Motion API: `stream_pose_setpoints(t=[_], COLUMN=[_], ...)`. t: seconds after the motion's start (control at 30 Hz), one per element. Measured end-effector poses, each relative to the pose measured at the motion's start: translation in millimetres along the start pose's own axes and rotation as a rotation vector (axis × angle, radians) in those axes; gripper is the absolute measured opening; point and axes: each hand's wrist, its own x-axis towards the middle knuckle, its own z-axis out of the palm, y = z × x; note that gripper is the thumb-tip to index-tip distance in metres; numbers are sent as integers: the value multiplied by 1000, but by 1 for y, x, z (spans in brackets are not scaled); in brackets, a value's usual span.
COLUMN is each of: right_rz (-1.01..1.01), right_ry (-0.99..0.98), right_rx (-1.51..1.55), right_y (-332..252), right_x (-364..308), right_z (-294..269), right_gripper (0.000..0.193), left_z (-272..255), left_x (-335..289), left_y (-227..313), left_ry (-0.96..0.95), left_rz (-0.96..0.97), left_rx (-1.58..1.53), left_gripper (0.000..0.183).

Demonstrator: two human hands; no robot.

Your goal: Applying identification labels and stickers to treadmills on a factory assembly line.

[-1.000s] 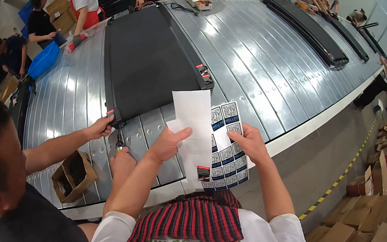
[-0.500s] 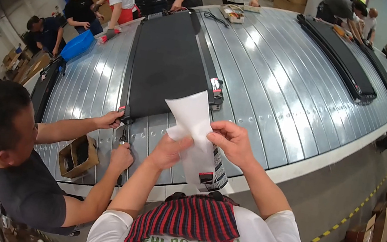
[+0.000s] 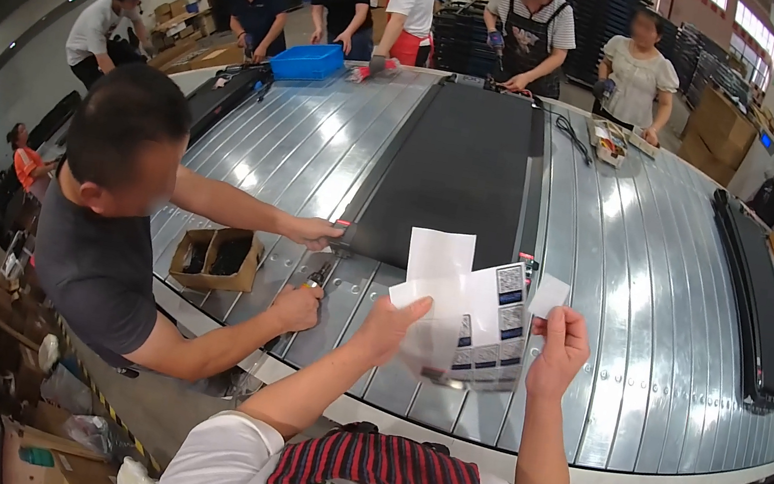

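My left hand [image 3: 387, 329] pinches a sheaf of label sheets [image 3: 428, 335] between thumb and fingers. Part of the sheaf is plain white; the rest carries rows of small dark printed stickers. To the right, my right hand [image 3: 559, 352] holds a small white label [image 3: 549, 296] by its lower edge, apart from the sheets. Beyond both hands lies a long flat black panel [image 3: 455, 167] on the slatted metal table [image 3: 608, 379]. A co-worker's hand [image 3: 313, 232] touches the panel's near left corner, and their other hand [image 3: 298, 307] grips a tool.
A divided cardboard box [image 3: 240, 275] of dark parts sits by the co-worker [image 3: 110, 198] at my left. On the far side are a blue bin [image 3: 308, 61], a tray of small items [image 3: 608, 141] and several people. More black panels [image 3: 752, 300] lie at the right.
My right hand has come away from the sheets to the right with a small white label. The sheets now fan out, showing more printed stickers. The view has swung left.
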Motion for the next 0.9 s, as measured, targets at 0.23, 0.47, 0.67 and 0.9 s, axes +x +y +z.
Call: stream_pose_setpoints(t=[0.23,0.47,0.67,0.9], right_rz=[-834,-636,-576,-550], right_ry=[-516,-552,-658,-682], right_rx=[-713,-748,-782,-744], right_y=[2,1,12,26], right_x=[-17,-18,-28,-25], right_z=[86,107,123,137], right_gripper=[25,11,12,13], left_z=[-3,-44,-58,-75], left_x=[18,21,13,23], left_y=[26,39,44,45], left_ry=[-196,-288,-333,-375], left_rz=[147,469,526,701], left_rx=[15,598,580,665], left_gripper=[26,21,21,15])
